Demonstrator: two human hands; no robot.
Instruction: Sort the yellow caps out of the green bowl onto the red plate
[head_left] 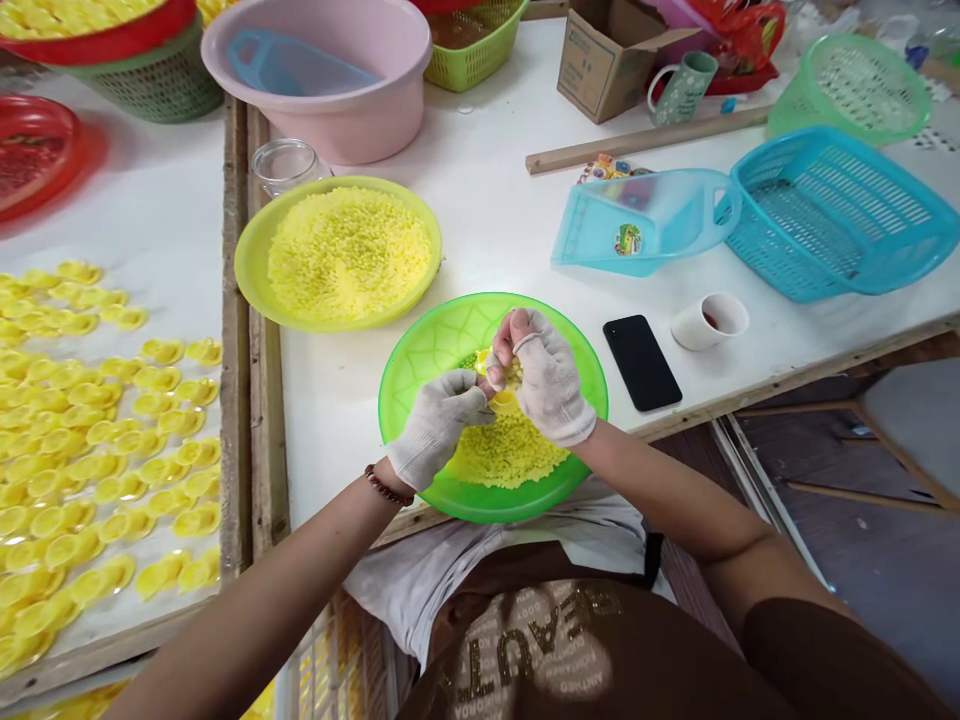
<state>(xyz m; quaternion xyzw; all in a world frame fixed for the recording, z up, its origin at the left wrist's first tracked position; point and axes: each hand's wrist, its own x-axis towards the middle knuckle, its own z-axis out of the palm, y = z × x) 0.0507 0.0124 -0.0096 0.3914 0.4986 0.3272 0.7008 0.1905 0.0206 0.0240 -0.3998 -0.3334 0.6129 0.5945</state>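
Yellow moulded pieces (pixel 502 385) are pinched, partly hidden, between the bare fingertips of the left hand (pixel 439 430) and right hand (pixel 544 370), held close together and narrowly curled around them. White fingerless gloves (pixel 559 395) cover both hands. Just below, a heap of small yellow pieces (pixel 506 455) lies in a green plastic plate (pixel 409 400). Beyond it, a yellow-green plate (pixel 251 265) holds a larger heap, while rows of yellow cup-shaped pieces (pixel 97 440) cover a white board (pixel 165 190). A black phone (pixel 641 362) rests on the surface (pixel 487 210).
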